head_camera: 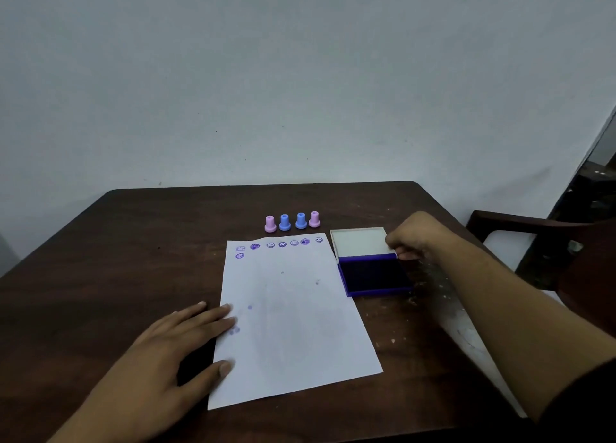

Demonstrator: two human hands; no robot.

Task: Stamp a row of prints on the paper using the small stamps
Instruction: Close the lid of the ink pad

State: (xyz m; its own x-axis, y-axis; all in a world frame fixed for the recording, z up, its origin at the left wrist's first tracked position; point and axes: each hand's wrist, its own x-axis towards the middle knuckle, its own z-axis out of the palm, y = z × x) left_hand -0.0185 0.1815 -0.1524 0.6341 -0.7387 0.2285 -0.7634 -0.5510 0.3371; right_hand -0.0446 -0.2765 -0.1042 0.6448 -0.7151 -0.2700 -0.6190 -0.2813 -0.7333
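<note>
A white sheet of paper (293, 316) lies on the dark wooden table (133, 242), with a row of purple prints (280, 243) along its top edge and one more print (239, 256) below the row's left end. Several small stamps stand upright just beyond the paper: pink (270, 224), blue (284, 222), blue (301, 221), pink (314, 219). To the paper's right sits an open purple ink pad (375, 277), lid (361, 242) tilted back. My right hand (413, 236) pinches the lid's right edge. Flat on the paper's left edge rests my left hand (173, 346), fingers spread.
A dark wooden chair (533, 229) stands at the table's right side. A pale wall rises behind the table. Light scuffs and specks mark the tabletop to the right of the ink pad.
</note>
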